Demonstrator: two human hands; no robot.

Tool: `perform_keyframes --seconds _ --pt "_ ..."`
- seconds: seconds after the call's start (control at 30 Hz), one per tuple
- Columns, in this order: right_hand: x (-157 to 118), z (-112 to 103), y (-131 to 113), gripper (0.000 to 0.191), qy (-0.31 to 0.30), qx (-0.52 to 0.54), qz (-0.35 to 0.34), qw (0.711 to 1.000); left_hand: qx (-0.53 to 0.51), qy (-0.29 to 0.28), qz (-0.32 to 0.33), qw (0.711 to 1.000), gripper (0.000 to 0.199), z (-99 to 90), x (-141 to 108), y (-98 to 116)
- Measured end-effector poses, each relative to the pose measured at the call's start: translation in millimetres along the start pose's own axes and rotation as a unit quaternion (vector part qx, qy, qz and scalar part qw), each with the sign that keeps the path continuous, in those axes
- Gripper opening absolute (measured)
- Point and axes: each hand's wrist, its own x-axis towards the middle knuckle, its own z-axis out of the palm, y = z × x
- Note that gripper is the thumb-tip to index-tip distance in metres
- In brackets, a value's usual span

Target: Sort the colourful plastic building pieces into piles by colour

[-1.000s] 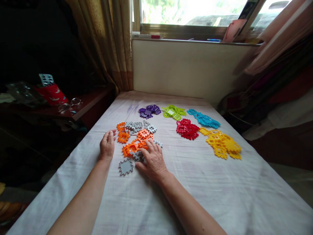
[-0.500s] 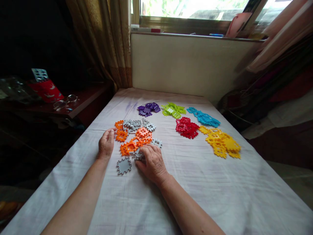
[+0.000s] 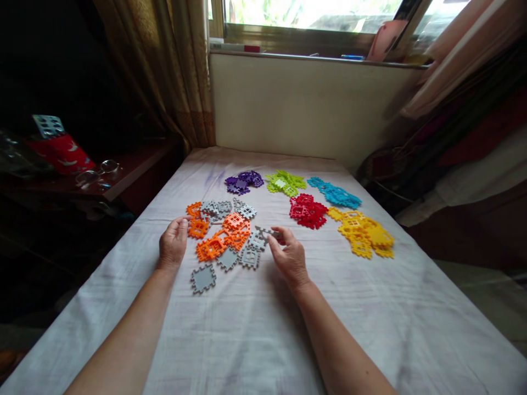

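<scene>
In the head view my right hand [image 3: 289, 255] pinches a grey interlocking tile [image 3: 265, 231] between thumb and fingers, just above a grey window tile [image 3: 256, 241]. My left hand [image 3: 173, 241] is closed, its fingertips beside an orange tile [image 3: 198, 229] at the left of the mixed group; what the fingers hold, if anything, is hidden. Between the hands lie an orange pile [image 3: 211, 249] and several grey pieces, among them a solid grey tile [image 3: 228, 258]. Another solid grey tile [image 3: 203, 279] lies apart, closer to me.
Farther back are purple [image 3: 239, 185], lime-green [image 3: 286, 182] and blue pieces [image 3: 337, 193]. Red [image 3: 310, 212] and yellow pieces [image 3: 370, 236] sit to the right on the pale sheet [image 3: 255, 340]. A dark side table [image 3: 135, 170] with eyeglasses [image 3: 91, 176] stands left.
My right hand has moved right, away from the orange pile, and now lifts a grey tile. Grey tiles it covered are exposed. My left hand stays beside the orange pieces; the view has shifted slightly.
</scene>
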Motion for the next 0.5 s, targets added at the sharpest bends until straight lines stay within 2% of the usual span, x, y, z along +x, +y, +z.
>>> perform_keyframes --seconds 0.1,0.2,0.33,0.5 --pt "7.9 -26.0 19.1 0.030 0.026 -0.051 0.062 0.996 -0.013 -0.010 0.003 1.000 0.048 0.4 0.8 -2.1" --pt "8.1 -42.2 32.8 0.030 0.040 -0.093 0.098 0.990 -0.016 -0.009 -0.002 1.000 0.047 0.4 1.8 -3.0" --pt "4.4 -46.1 39.8 0.030 0.037 -0.142 0.116 0.982 -0.016 -0.013 -0.009 1.000 0.045 -0.2 2.0 -1.2" --pt "1.9 -42.5 42.1 0.024 0.047 -0.217 0.070 0.973 -0.006 -0.013 -0.008 1.000 0.044 -1.1 1.4 1.2"
